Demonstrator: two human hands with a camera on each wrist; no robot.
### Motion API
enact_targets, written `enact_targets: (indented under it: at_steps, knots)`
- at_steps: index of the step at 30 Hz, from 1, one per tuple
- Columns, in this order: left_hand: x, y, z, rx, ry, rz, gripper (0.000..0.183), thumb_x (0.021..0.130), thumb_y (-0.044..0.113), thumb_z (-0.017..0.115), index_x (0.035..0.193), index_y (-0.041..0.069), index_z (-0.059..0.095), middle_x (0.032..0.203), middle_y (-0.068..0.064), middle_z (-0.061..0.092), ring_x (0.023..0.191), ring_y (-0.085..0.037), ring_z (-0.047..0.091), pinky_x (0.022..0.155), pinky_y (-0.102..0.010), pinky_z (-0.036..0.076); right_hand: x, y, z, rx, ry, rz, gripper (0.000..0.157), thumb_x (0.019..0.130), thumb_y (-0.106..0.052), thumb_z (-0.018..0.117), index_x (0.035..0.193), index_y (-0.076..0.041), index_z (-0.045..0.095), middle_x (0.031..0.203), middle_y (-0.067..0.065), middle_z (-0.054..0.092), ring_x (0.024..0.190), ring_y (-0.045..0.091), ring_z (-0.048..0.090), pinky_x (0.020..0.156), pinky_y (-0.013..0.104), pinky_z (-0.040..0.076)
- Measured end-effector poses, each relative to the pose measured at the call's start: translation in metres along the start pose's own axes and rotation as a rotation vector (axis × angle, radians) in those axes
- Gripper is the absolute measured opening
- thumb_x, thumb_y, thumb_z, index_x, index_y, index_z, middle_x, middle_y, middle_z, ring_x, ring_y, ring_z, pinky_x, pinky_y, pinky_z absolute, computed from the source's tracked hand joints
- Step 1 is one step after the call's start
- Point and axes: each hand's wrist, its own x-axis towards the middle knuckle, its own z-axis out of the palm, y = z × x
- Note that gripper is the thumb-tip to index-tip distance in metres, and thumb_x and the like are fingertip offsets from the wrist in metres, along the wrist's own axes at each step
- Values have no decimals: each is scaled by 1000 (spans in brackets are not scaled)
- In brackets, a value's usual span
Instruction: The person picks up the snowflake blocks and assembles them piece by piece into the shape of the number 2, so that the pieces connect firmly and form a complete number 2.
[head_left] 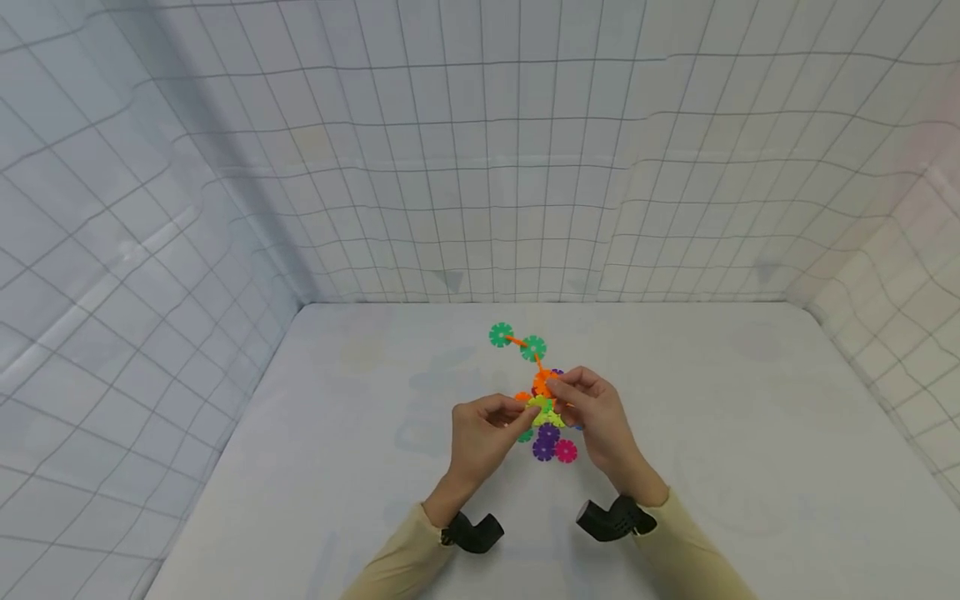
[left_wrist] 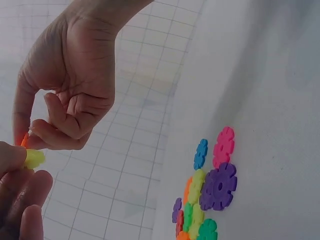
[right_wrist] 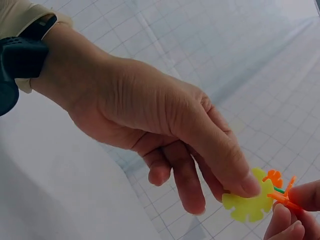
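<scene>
My left hand (head_left: pixel 480 433) pinches a yellow notched plastic disc (right_wrist: pixel 248 205) between thumb and fingers. Close on its right, my right hand (head_left: pixel 600 417) grips an orange notched disc (head_left: pixel 544 384). The yellow and orange discs meet edge to edge between the fingertips. From the orange disc a joined chain runs away from me, with a green disc (head_left: pixel 533 348), an orange disc seen edge-on (head_left: pixel 516 341) and another green disc (head_left: pixel 501 335) at its far end. Fingers hide part of the orange disc.
Beneath the hands, several loose discs lie on the white table (head_left: pixel 337 467), among them purple (head_left: pixel 543 450), pink (head_left: pixel 566 451) and blue (left_wrist: pixel 200 154) ones. White grid-patterned sheeting (head_left: pixel 480 167) rises behind the table and on both sides. Each wrist wears a black camera mount (head_left: pixel 476 533).
</scene>
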Motion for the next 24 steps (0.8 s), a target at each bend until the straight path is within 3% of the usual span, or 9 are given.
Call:
enact_targets:
  at_steps: [6,16,24]
  knots:
    - [-2,-7,1,127,28,126,9,75,9,81,74,6,72,68,1,68,56,-4,62,49,-18,48,2,4,-3,-82,5,-72,13,88,-6,66,79,-2,58,67,9,59,57,15,54,50,21,43]
    - [-4,-10,4,133,76,264,9,73,0,79,75,5,72,66,-2,67,51,-6,60,45,-14,44,5,4,-9,-180,-66,-115,22,88,-5,65,82,14,54,66,8,60,55,15,54,50,23,44]
    - [-7,-11,7,234,90,376,9,75,3,78,77,7,70,65,0,63,52,-6,57,46,-12,42,8,4,-16,-190,-159,-111,19,88,-3,65,78,10,54,67,16,60,53,17,53,50,22,44]
